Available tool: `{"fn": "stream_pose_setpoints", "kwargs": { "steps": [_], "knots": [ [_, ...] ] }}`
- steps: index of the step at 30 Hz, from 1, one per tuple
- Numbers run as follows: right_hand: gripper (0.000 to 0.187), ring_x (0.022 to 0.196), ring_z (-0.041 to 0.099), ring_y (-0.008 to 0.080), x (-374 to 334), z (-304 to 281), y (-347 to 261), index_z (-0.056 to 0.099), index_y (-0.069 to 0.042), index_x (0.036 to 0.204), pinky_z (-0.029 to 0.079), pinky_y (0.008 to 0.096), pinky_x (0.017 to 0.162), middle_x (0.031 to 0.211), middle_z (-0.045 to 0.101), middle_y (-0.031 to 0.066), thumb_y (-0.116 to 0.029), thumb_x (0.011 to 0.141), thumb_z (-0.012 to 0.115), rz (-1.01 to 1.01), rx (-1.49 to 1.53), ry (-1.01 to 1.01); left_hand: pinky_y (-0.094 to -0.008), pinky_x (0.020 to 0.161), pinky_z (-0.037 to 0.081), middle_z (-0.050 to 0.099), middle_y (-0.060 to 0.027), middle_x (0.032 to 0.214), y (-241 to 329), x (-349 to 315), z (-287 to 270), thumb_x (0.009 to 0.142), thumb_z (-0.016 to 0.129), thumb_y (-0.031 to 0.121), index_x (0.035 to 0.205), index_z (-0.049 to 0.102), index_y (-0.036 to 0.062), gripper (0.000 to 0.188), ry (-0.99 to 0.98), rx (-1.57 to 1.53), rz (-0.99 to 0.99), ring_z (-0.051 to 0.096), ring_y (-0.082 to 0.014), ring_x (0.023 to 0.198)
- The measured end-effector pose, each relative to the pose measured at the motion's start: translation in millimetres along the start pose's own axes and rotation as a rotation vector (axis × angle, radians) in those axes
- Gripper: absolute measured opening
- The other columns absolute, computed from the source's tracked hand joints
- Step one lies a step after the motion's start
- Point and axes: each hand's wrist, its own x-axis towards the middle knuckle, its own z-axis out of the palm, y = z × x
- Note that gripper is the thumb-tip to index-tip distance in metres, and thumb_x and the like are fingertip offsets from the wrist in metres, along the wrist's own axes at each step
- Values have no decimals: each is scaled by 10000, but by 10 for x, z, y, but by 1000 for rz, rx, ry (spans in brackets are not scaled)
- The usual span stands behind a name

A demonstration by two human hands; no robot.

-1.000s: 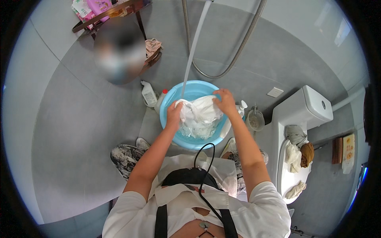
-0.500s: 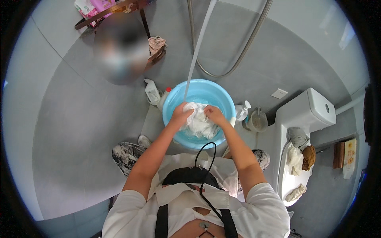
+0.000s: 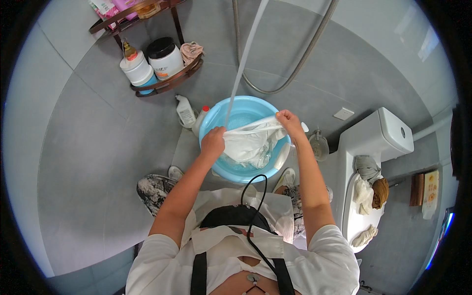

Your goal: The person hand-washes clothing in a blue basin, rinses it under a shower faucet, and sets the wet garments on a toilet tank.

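A wet white garment is stretched between my two hands above a light blue basin. My left hand is closed on its left end at the basin's left side. At the far right rim, my right hand grips the other end. The upper edge of the cloth is pulled nearly straight, while its lower part hangs into the water. A stream of water falls into the basin just beyond my left hand. A white bar-like object lies on the right rim.
Two bottles, one white and one red-capped, stand left of the basin. A corner shelf holds tubs. On the right are a clear jug and a toilet with cloths on its lid. A metal hose hangs behind.
My hands have moved apart, spreading the bunched garment into a taut edge. My right hand went right and farther away; my left hand shifted slightly left.
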Motion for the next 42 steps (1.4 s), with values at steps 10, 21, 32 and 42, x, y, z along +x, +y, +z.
{"fn": "stream_pose_setpoints", "kwargs": {
  "steps": [10,21,32,42],
  "knots": [
    [199,748,580,203,-146,-275,-75,605,-39,905,444,279,674,811,605,88,-85,712,606,-205,-851,-45,-271,615,413,580,-85,708,-271,71,-132,775,423,59,755,568,-2,159,127,-636,-416,539,-164,665],
    [224,671,529,114,-27,-127,-507,588,-105,947,442,241,589,753,554,7,-84,791,428,-34,-50,243,-226,618,378,510,2,706,-5,268,-423,728,509,107,761,536,35,84,84,-821,-299,472,-90,675],
    [243,612,475,144,-8,-180,-576,578,-57,954,419,273,553,703,507,23,-70,740,463,61,322,192,-306,724,406,493,-81,844,-146,262,-490,591,547,-11,888,469,62,316,-8,-512,-96,487,-204,780],
    [170,756,569,229,-80,-142,-602,587,-55,869,471,322,642,888,570,133,-87,731,494,-263,-753,408,-357,855,370,516,-96,1046,66,156,-544,604,473,-141,800,641,105,357,42,-203,340,487,-279,958]
  ]
}}
